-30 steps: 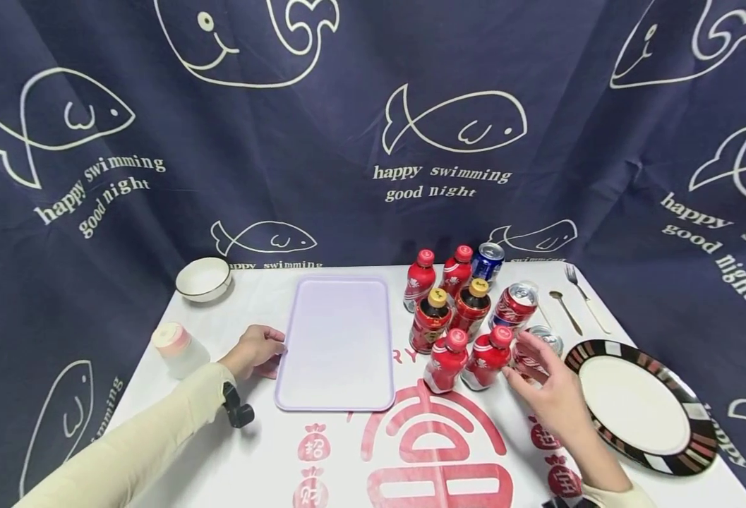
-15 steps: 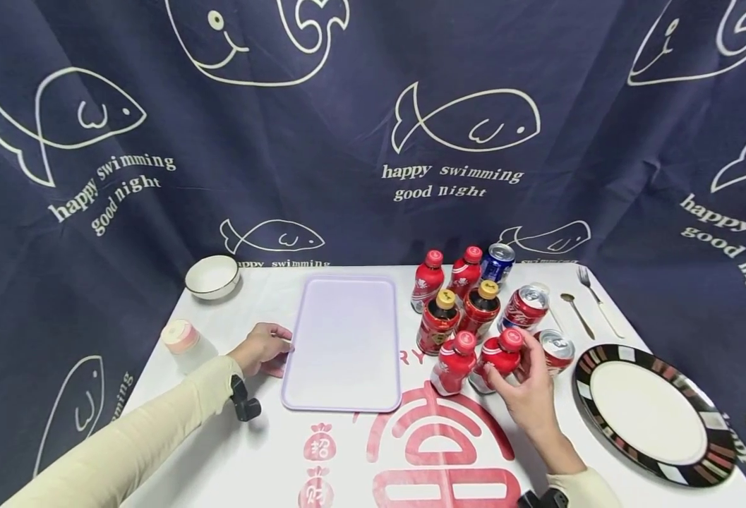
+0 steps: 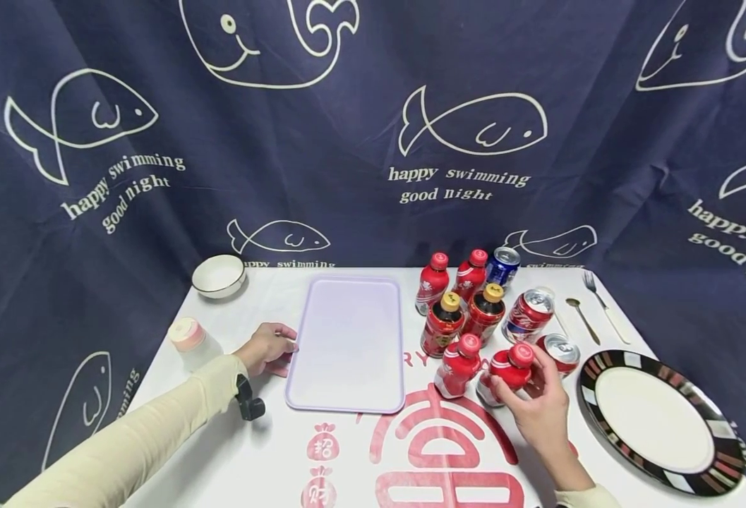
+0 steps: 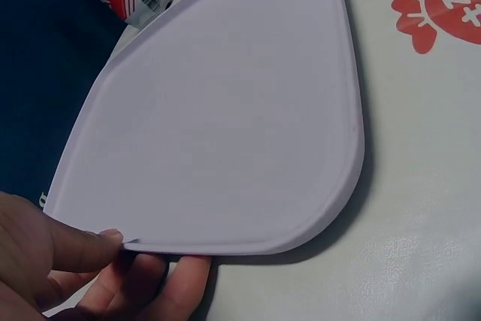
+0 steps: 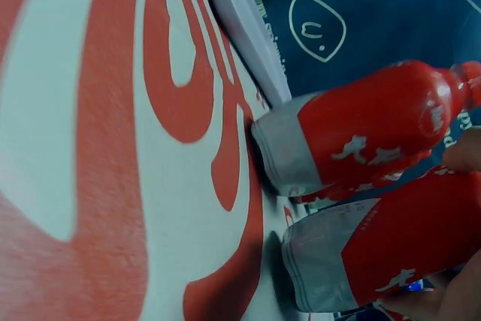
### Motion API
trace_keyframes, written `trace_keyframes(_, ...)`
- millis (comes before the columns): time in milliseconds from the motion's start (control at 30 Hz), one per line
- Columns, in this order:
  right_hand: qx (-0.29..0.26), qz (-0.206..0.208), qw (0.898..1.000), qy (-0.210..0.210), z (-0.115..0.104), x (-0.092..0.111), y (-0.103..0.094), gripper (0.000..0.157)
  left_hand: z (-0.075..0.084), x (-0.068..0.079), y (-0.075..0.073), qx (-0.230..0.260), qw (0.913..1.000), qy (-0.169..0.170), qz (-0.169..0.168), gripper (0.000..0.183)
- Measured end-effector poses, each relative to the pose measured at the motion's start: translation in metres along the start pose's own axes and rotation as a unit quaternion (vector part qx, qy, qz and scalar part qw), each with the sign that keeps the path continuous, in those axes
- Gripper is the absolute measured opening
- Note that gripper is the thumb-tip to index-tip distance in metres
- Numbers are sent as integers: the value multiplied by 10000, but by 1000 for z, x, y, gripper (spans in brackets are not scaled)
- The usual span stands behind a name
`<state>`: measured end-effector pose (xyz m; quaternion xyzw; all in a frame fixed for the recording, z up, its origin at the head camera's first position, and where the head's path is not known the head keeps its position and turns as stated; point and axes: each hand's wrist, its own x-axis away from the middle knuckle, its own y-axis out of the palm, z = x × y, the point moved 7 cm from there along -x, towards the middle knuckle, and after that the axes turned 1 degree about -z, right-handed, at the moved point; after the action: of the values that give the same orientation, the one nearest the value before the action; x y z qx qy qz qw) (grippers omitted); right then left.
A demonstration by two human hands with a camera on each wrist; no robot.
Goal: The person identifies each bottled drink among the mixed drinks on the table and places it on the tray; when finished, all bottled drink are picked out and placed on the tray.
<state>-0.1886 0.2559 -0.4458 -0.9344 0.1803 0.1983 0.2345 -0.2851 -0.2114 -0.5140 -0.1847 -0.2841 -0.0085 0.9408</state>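
Obstacles around the bottle [image 3: 502, 375] in your right grip [image 3: 540, 406]: red-capped bottle [image 3: 458, 368], just left; two yellow-capped bottles [image 3: 442, 329], beyond; red can [image 3: 563, 355], beside your fingers; dark-rimmed plate [image 3: 648, 420], farther right. Passages for you: bench [image 3: 352, 458], near side; strip between bottles and tray [image 3: 347, 346].

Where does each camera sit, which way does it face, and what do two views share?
Head: worn on the head, facing forward and down over table and curtain; sleeves, left grip and right grip show.
Left wrist: on that wrist, facing across the tray; the left grip's thumb and fingers show.
Right wrist: on that wrist, picture sideways, facing low across the table at the held bottle; the right grip's fingers show at the right edge.
Shared: head and right wrist both show the held bottle and the tray.
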Motion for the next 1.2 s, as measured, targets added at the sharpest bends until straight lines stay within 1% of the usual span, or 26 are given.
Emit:
trace_keyframes(33, 38, -35, 9999, 88, -1, 2, -2, 79, 1, 1, 0, -1, 10000, 0, 2, 27)
trace_keyframes(133, -129, -153, 9993, 311, -11, 9, -8, 80, 2, 2, 1, -6, 10000, -14, 15, 28)
trace_keyframes(233, -205, -306, 9984, 430, -24, 15, -15, 80, 3, 3, 1, -26, 10000, 6, 19, 28)
trace_keyframes(300, -288, -529, 9975, 370, -34, 18, -18, 80, 2, 3, 1, -10, 10000, 20, 16, 28)
trace_keyframes(400, -298, -1018, 9940, 251, -51, 24, -17, 79, 2, 2, 1, 25, 10000, 43, 19, 27)
trace_keyframes(533, -635, -1605, 9850, -4, -77, 32, -1, 77, 1, 2, 2, 12, 9999, 121, 12, 26)
trace_keyframes(667, -1398, -2106, 9671, -290, -103, 37, 26, 76, 2, 2, 3, -45, 9997, 222, -35, 26)
trace_keyframes(733, -1635, -2288, 9589, -385, -116, 37, 43, 74, 1, 2, 3, -55, 9997, 243, -40, 26)
trace_keyframes(800, -1794, -2291, 9559, -409, -130, 35, 61, 72, -1, 2, 3, -49, 9996, 269, -24, 27)
trace_keyframes(900, -1751, -2113, 9614, -199, -155, 25, 90, 69, -3, 2, 1, -22, 9996, 292, -8, 27)
trace_keyframes(967, -1832, -1963, 9632, -104, -169, 15, 112, 66, -4, 2, 0, -6, 9995, 319, -25, 28)
trace_keyframes(1033, -1843, -1811, 9660, -76, -178, 3, 137, 64, -5, 2, -1, 43, 9994, 336, -40, 30)
trace_keyframes(1133, -1831, -1463, 9713, -406, -174, -21, 179, 63, -2, 1, 0, 75, 9991, 421, -28, 35)
trace_keyframes(1200, -1655, -1230, 9772, -512, -161, -37, 208, 64, 0, 0, 1, 121, 9989, 456, 24, 37)
